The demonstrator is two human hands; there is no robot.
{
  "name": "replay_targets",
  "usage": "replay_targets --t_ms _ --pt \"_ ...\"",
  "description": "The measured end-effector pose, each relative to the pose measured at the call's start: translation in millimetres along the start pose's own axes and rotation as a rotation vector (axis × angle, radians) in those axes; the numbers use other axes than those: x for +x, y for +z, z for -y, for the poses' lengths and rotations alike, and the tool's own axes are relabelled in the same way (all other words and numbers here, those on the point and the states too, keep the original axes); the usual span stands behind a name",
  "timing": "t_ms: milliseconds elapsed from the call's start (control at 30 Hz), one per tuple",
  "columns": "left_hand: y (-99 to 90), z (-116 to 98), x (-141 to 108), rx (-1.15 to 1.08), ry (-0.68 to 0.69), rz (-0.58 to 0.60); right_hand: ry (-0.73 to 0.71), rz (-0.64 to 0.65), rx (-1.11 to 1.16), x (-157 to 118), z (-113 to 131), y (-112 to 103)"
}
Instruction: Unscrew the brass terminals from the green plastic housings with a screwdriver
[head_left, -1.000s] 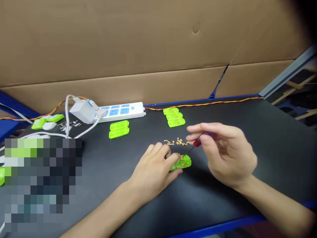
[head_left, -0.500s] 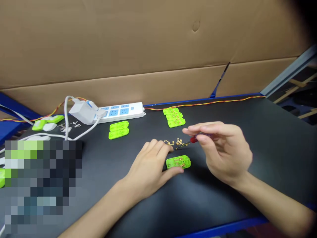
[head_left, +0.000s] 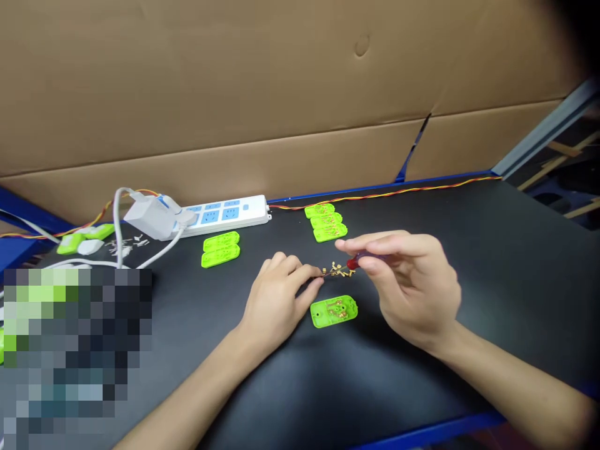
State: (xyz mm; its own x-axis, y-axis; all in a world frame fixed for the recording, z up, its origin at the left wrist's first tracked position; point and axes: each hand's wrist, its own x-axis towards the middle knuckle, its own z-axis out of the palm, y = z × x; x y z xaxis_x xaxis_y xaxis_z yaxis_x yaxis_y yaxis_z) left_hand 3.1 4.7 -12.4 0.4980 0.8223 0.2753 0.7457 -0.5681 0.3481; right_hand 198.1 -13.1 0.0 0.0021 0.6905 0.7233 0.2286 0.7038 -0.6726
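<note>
One screwdriver point(head_left: 352, 264) in half-curled right hand point(head_left: 417, 289)

Along the back edge of the desk point(head_left: 492, 269), my feed showed me a white power strip point(head_left: 221, 215), twisted wire point(head_left: 407, 190) and, behind, cardboard point(head_left: 281, 81).
</note>
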Motion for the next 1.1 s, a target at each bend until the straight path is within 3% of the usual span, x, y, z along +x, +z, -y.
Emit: replay_targets --t_ms 300,500,700,800,1100 --pt "-3.8 1.1 -1.0 -0.013 -0.018 -0.011 -0.043 -0.054 -0.064 3.6 -0.8 -3.0" --pt "-17.4 -10.4 -11.9 -0.037 0.102 0.063 -0.043 -0.095 -0.101 3.8 1.2 -7.7" --pt "-9.8 -13.7 -16.9 -0.002 0.135 0.2 -0.097 0.074 -0.075 1.5 7.3 -9.1" --pt "-6.9 -11.2 -16.9 0.006 0.117 0.18 -0.133 0.126 -0.05 2.2 11.5 -8.9" --pt "-5.8 -9.6 -14.3 0.08 0.056 0.122 -0.125 0.068 -0.066 2.6 9.8 -6.2"
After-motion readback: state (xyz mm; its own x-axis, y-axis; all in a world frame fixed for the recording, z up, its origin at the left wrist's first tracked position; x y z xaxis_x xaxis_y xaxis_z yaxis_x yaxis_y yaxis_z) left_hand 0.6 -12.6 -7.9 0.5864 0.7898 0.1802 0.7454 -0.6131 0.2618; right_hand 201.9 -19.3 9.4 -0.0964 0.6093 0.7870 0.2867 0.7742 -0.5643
